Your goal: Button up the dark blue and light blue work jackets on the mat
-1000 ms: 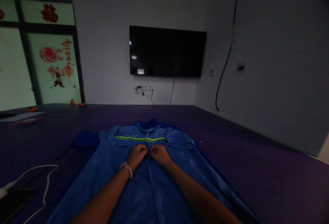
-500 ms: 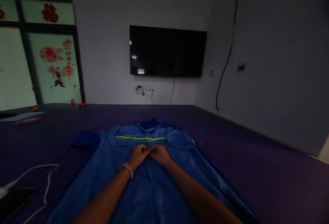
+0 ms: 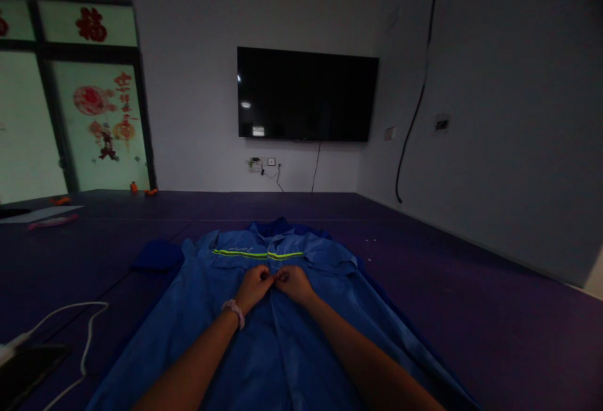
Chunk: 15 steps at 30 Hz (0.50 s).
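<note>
A blue work jacket (image 3: 226, 348) lies spread out on the purple surface, its collar pointing away from me and a yellow-green stripe across its chest. At the front opening, just below the stripe, my left hand (image 3: 254, 285) pinches the jacket's edge; a pale scrunchie (image 3: 234, 312) circles that wrist. My right hand (image 3: 292, 283) meets it there, thumb and fingers closed on the other side of the opening. The fingertips nearly touch, and whatever small part lies between them is hidden.
Beside the jacket's left sleeve area lies a blue cap (image 3: 157, 255). A dark phone (image 3: 31, 367) with a white cable (image 3: 88, 335) rests at the lower left. Small orange objects (image 3: 151, 191) stand at the far edge. A black cable (image 3: 414, 115) hangs along the right wall.
Both hands stay at the same spot on the jacket front. Only a very slight shift of the left fingers shows.
</note>
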{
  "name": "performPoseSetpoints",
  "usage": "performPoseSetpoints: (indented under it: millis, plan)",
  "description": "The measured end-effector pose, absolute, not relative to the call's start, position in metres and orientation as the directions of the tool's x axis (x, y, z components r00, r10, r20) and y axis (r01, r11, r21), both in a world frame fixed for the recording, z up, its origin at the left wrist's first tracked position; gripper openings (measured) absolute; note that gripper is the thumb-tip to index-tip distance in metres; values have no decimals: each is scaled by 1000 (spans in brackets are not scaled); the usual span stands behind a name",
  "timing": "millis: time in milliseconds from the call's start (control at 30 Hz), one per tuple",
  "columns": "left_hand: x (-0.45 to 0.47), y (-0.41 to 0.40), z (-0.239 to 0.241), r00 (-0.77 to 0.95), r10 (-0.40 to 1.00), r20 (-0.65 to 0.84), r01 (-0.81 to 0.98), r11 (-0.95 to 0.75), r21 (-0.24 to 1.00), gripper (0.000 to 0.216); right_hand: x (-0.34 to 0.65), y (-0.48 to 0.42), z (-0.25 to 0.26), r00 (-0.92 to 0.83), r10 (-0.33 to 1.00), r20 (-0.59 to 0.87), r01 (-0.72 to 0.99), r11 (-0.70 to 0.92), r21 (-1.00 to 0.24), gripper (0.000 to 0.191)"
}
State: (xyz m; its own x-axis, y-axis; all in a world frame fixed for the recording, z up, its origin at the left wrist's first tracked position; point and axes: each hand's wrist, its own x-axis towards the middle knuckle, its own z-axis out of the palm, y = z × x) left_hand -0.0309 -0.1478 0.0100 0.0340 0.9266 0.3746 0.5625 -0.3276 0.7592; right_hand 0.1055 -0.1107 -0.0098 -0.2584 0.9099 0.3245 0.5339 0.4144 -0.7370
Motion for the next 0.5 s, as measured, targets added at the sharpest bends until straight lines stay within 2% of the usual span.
performPoseSetpoints:
  millis: [300, 500]
  plan:
    - [-28, -145, 9, 26, 918, 395, 645, -317, 696, 13, 105, -114, -9, -259, 908, 328, 556, 418, -718, 4]
    - [-24, -152, 13, 38, 924, 379, 802, -254, 540, 15, 104, -116, -8, -242, 915, 322, 575, 403, -712, 6]
